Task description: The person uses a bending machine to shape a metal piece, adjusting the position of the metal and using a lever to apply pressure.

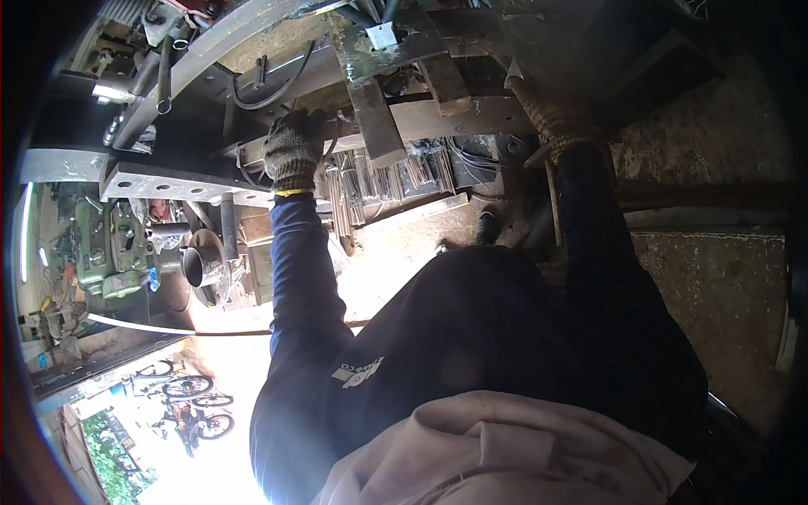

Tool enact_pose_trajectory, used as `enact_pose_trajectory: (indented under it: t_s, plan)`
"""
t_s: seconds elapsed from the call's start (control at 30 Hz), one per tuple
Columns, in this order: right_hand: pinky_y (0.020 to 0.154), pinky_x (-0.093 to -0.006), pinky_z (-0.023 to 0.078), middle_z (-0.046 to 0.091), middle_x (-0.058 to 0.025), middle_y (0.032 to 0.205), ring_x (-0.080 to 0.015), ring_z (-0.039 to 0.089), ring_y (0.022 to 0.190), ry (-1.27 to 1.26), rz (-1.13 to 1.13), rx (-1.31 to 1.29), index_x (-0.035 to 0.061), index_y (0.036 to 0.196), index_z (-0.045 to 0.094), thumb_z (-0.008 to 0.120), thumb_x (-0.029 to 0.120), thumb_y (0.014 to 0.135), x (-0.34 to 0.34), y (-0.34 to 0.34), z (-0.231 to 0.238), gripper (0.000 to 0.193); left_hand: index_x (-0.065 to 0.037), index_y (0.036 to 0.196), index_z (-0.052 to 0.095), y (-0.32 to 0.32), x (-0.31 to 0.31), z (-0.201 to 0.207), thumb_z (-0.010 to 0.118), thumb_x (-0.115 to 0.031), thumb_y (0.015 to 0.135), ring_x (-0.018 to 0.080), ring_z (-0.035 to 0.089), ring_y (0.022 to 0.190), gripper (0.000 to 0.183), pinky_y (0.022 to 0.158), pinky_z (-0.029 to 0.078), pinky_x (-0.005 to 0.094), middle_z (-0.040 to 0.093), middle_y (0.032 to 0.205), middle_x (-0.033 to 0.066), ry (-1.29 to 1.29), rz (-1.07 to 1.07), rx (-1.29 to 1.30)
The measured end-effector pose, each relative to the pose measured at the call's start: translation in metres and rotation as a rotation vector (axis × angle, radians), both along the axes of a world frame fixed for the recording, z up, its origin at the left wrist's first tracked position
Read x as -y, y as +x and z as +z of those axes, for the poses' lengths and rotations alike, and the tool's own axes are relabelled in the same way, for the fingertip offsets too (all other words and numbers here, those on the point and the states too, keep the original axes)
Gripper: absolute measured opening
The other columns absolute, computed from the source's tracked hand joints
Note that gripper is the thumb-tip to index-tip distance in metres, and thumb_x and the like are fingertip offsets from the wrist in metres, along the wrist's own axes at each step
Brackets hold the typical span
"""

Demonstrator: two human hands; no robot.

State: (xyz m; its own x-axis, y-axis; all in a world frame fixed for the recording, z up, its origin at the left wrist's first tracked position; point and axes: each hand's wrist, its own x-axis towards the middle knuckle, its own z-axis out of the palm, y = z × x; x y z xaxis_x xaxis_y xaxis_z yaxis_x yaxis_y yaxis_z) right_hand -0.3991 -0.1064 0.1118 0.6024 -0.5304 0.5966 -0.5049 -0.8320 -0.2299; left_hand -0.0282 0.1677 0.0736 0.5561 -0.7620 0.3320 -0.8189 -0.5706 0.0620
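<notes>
My left hand (293, 153), in a grey knit glove with a yellow cuff edge, is at the near edge of a metal workbench frame (189, 183). Its fingers curl over something dark that I cannot make out, close to a bent cable. Farther right, my right hand (555, 118), also gloved, reaches forward in shadow with its fingers drawn together. A small pale pointed bit (512, 72) shows at its fingertips. Between the hands, a flat steel bar (375, 122) juts toward me over a curved metal rail (497, 116), beside a shorter steel plate (446, 84).
Bundles of thin metal rods (362, 185) lie below the rail. At left are a green machine (109, 244), a short wide pipe (202, 265) and hanging wrenches (164, 80). A dark plate (665, 76) slants at upper right. Bicycles (189, 387) stand outside in bright light.
</notes>
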Motion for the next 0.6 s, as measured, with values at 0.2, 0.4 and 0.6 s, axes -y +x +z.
enact_pose_trajectory:
  t_s: [0.2, 0.4, 0.6]
  plan:
    - [0.113, -0.0482, 0.042, 0.054, -0.0191, 0.146, -0.0389, 0.050, 0.135, 0.043, 0.017, -0.030, 0.0168, 0.147, 0.051, 0.062, 0.043, 0.097, 0.003, 0.001, -0.003, 0.058, -0.008, 0.112, 0.077, -0.008, -0.001, 0.006, 0.064, -0.051, 0.091, 0.0357, 0.068, 0.110, 0.050, 0.095, 0.053, 0.0465, 0.075, 0.113, 0.0157, -0.031, 0.069, -0.082]
    - [0.111, -0.0492, 0.044, 0.056, -0.0185, 0.145, -0.0391, 0.052, 0.134, 0.129, -0.033, -0.076, 0.0141, 0.143, 0.056, 0.063, 0.045, 0.096, 0.000, 0.002, -0.003, 0.056, -0.008, 0.115, 0.076, -0.019, -0.001, 0.019, 0.062, -0.052, 0.091, 0.0348, 0.067, 0.114, 0.052, 0.098, 0.052, 0.0456, 0.074, 0.119, 0.0151, -0.010, 0.128, -0.150]
    - [0.108, -0.0505, 0.046, 0.059, -0.0181, 0.140, -0.0389, 0.054, 0.130, 0.051, -0.005, -0.058, 0.0133, 0.139, 0.059, 0.067, 0.043, 0.094, 0.009, 0.001, -0.012, 0.055, -0.008, 0.116, 0.076, -0.021, 0.001, 0.024, 0.059, -0.053, 0.093, 0.0345, 0.066, 0.116, 0.053, 0.100, 0.051, 0.0452, 0.073, 0.121, 0.0142, 0.029, 0.114, -0.129]
